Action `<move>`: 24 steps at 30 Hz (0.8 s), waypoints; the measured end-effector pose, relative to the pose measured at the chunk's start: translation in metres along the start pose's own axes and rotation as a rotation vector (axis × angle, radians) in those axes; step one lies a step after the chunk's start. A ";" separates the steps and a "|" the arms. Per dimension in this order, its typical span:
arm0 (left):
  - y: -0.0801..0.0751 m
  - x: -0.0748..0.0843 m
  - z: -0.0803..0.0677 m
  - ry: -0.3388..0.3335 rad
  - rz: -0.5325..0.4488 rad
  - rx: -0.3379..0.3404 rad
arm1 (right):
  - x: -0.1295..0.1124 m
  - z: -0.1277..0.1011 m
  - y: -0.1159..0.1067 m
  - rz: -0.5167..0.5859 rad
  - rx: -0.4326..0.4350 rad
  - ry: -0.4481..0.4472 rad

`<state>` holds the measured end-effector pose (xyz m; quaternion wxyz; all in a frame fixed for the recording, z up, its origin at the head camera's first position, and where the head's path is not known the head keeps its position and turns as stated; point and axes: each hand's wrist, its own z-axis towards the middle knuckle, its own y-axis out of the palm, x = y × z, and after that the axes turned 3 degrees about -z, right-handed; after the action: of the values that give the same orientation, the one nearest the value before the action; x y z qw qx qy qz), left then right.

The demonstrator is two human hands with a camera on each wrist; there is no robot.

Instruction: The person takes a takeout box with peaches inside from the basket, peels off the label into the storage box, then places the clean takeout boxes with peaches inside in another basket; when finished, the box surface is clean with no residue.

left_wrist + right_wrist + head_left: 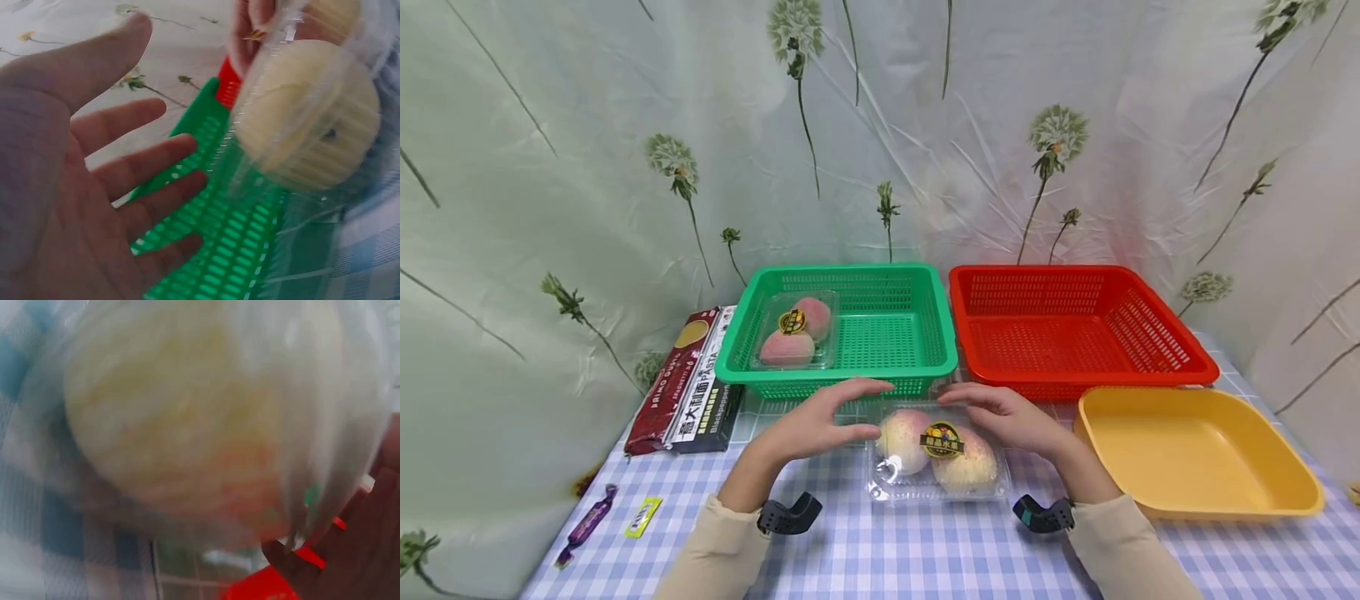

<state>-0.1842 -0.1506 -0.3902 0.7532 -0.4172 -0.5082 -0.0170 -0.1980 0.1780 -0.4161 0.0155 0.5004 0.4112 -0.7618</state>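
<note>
A clear plastic fruit box (pixel 940 492) with two pale, pink-flushed peaches (pixel 967 460) and a black-and-gold label lies in front of the baskets, between both hands. My left hand (pixel 820 425) is at the box's left back corner, fingers spread; in the left wrist view a gap separates its fingers from the plastic. At the right back corner is my right hand (pixel 1011 417), its fingers reaching over the box's far edge. In the right wrist view, the near peach (pixel 181 412) fills most of the picture, and the right hand's fingers (pixel 359 550) lie beside the box, partly behind the plastic.
Behind stands a green basket (pixel 880 375) with another box of pink peaches (pixel 788 348), beside a red basket (pixel 1075 379). A yellow tray (pixel 1198 450) is at right. Pasta packages (pixel 688 383), a purple-wrapped candy (pixel 587 525) and a yellow packet (pixel 643 517) lie at left.
</note>
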 end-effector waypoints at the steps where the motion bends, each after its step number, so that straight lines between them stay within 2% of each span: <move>1: 0.002 -0.001 0.001 -0.007 -0.005 -0.024 | -0.002 0.000 0.001 -0.043 0.008 -0.003; 5: 0.009 -0.005 0.003 -0.020 -0.053 -0.125 | -0.013 0.001 0.004 -0.122 0.018 -0.021; 9: 0.015 -0.010 0.003 -0.061 -0.073 -0.188 | -0.022 0.002 0.005 -0.078 0.003 -0.039; 14: 0.021 -0.014 0.003 -0.130 -0.071 -0.220 | -0.025 0.002 0.005 0.017 -0.005 -0.042; 19: 0.024 -0.017 0.004 -0.148 -0.078 -0.226 | -0.022 0.004 0.007 0.111 -0.036 -0.049; 24: 0.026 -0.018 0.005 -0.180 -0.122 -0.208 | -0.019 0.007 0.009 0.132 -0.031 -0.061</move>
<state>-0.1846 -0.1379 -0.4191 0.6549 -0.4613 -0.5935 -0.0779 -0.1901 0.1597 -0.4061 0.0860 0.5027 0.3884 -0.7675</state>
